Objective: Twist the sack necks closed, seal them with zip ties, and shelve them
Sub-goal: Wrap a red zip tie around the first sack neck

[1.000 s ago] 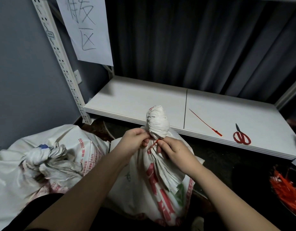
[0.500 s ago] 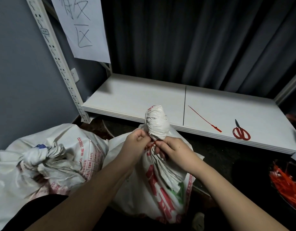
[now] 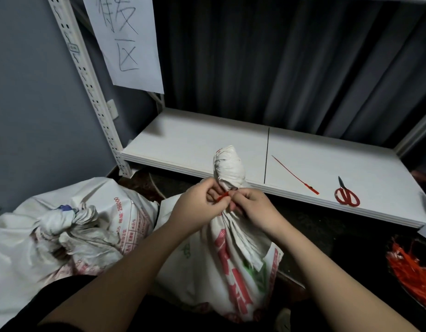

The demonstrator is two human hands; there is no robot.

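A white woven sack (image 3: 231, 264) with red and green print stands on the floor in front of me, its twisted neck (image 3: 228, 167) bunched upright. A red zip tie (image 3: 222, 196) circles the neck just below the bunch. My left hand (image 3: 197, 207) and my right hand (image 3: 251, 208) both pinch the tie at the neck, fingertips nearly touching. A second white sack (image 3: 70, 226) with a bunched neck lies at the left. A spare red zip tie (image 3: 294, 176) lies on the white shelf (image 3: 183, 144).
Red-handled scissors (image 3: 346, 196) rest on the shelf at the right. A heap of red zip ties (image 3: 410, 269) sits on the floor at the far right. A perforated shelf upright (image 3: 87, 85) and a paper sign (image 3: 128, 41) stand at the left; dark curtain behind.
Both hands stay at the sack neck, working the red tie; its short red end now shows between my fingertips. The view has shifted slightly.
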